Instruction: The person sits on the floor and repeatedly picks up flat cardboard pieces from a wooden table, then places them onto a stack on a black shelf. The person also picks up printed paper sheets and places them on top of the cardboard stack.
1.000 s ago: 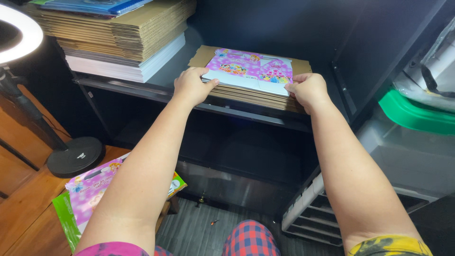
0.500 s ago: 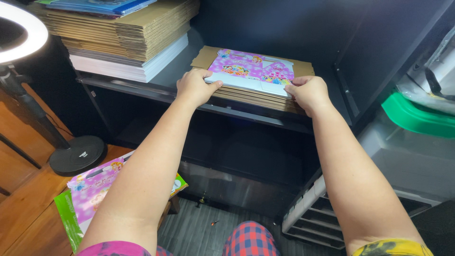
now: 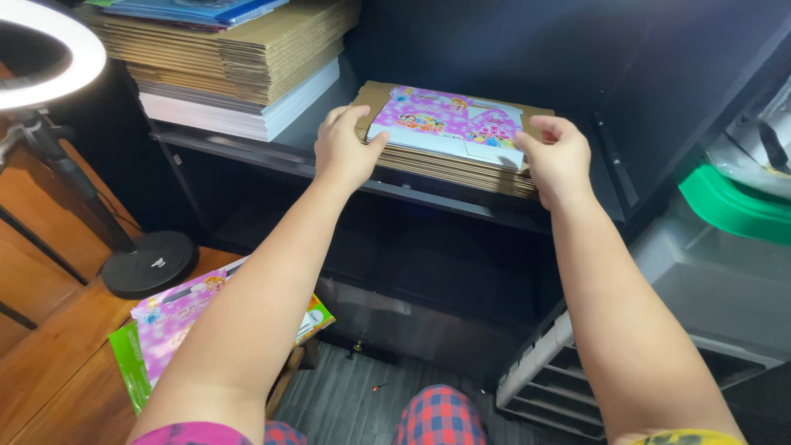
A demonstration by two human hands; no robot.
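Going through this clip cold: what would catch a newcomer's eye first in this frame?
Most striking is the pink printed flat carton on top of a cardboard stack on the dark shelf, with the left hand and right hand at its two ends. A glowing ring light stands far left. More pink printed sheets lie on the wooden surface below.

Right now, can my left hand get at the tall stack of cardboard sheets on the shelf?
Probably yes. The left hand rests on the pink printed flat box, and the tall cardboard stack sits just beside it on the same shelf, nothing between.
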